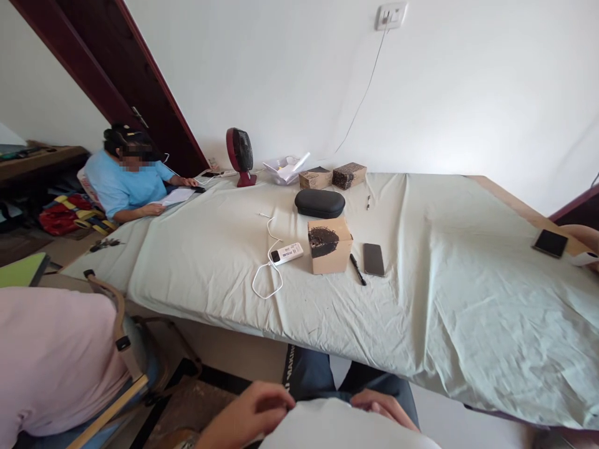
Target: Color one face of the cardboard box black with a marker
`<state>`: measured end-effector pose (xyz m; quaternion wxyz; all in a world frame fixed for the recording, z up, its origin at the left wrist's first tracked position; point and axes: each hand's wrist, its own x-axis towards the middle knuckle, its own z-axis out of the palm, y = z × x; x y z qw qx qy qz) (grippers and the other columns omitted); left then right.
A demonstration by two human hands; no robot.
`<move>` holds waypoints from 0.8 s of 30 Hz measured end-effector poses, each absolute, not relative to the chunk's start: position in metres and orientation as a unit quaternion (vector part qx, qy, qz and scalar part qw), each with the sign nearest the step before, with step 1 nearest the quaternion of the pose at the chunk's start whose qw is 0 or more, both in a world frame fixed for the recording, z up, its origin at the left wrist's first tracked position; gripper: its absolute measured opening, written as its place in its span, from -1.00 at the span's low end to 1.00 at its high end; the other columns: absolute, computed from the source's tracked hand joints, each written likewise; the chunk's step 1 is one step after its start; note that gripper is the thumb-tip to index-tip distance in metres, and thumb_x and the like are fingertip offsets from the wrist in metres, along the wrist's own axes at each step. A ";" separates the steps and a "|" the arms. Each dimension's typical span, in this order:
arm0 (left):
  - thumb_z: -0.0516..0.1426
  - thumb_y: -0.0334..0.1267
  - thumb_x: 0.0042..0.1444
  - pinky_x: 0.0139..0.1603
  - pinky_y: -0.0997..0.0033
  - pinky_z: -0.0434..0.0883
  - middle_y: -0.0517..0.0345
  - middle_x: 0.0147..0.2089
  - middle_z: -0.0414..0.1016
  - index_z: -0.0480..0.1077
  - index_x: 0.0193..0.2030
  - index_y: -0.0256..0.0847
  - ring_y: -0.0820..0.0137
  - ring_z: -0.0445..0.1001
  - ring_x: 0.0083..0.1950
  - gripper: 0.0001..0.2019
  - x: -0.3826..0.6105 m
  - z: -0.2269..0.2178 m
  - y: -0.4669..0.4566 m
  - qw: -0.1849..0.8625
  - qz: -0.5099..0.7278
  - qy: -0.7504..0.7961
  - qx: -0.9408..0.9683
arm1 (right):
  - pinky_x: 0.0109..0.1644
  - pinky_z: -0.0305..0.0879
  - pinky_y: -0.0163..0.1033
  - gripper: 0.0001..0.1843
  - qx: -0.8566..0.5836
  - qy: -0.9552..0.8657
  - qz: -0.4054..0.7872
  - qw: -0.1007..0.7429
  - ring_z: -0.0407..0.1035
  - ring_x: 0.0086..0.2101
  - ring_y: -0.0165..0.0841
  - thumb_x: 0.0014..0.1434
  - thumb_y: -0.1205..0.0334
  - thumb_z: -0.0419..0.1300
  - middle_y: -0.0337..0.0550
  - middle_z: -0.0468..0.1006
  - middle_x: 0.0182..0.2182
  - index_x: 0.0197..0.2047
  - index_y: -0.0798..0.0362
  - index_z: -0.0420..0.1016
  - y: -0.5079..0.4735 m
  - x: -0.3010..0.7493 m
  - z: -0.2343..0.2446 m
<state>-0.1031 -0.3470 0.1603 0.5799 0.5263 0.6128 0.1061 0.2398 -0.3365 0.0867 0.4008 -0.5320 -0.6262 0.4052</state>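
Note:
My left hand point(255, 411) is low in the view at my waist, its fingers curled at the edge of my white shirt point(341, 430). On the other side of the hem, my right hand point(381, 405) also has bent fingers against the cloth; its fingertips are partly hidden. Both hands are below the table's front edge, over my dark trousers point(309, 374). In front of me on the table stand a brown cardboard box point(327, 252), a black pen point(358, 270), a dark phone point(373, 259) and a white power bank point(287, 254) with a white cable point(255, 288).
A pale cloth covers the table point(210, 249). Farther back are a black case point(319, 203), two small boxes point(349, 175), a plastic tray point(281, 171) and a red fan point(241, 156). One person point(124, 181) sits far left, another point(56, 362) close left; an arm point(583, 240) shows right.

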 end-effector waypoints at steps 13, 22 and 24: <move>0.22 -0.09 0.28 0.43 0.04 0.39 -0.13 0.33 0.55 0.48 0.26 -0.17 0.07 0.51 0.38 -0.55 -0.076 0.138 -0.160 0.311 0.293 0.601 0.675 | 0.17 0.40 0.12 -0.67 -0.557 -0.748 0.187 0.309 0.50 0.08 -0.03 0.49 0.11 0.04 0.04 0.66 0.01 0.06 0.00 0.60 -0.207 0.258 0.010; 0.52 -0.03 -0.05 0.62 -0.49 -0.13 -0.31 0.74 -0.26 -0.06 0.68 -0.05 -0.38 -0.36 0.73 0.25 -0.028 0.220 0.008 0.152 0.137 0.603 0.771 | 0.26 0.27 0.20 -0.66 -0.590 -0.776 0.033 0.222 0.37 0.17 0.04 0.46 0.15 0.11 0.10 0.54 0.17 0.20 0.00 0.54 -0.201 0.247 -0.019; 0.54 -0.15 -0.16 0.59 -0.54 -0.09 -0.33 0.73 -0.22 -0.03 0.68 -0.05 -0.46 -0.28 0.71 0.30 -0.026 0.222 0.024 0.193 0.068 0.601 0.773 | 0.26 0.27 0.19 -0.67 -0.591 -0.776 0.025 0.221 0.37 0.16 0.04 0.45 0.16 0.13 0.10 0.54 0.16 0.20 0.00 0.53 -0.201 0.247 -0.019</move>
